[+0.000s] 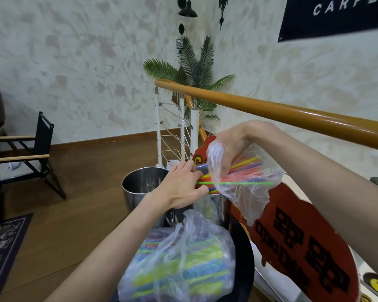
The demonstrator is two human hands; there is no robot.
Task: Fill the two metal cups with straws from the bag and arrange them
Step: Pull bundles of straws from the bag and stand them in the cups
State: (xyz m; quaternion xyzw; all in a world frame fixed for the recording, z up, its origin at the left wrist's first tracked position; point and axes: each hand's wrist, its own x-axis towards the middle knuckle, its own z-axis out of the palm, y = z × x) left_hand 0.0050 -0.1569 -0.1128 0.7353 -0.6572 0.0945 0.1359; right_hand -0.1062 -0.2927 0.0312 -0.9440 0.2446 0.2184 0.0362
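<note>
Right hand grips the crumpled bag of straws above the right cup, left fingers pinch their tips, and a loose tug risks scattering them past the rim.

the second metal cup is mostly hidden behind the left hand and the clear bag, only a strip of its wall showing. the right hand has its fingers sunk in that bag, blurred by plastic. the straws vanish into its folds, too many to count. the nearer bag is cut off at the bottom edge, its contents a smear of colour. the black tray shows only its right rim. the red sign runs off below.
</note>
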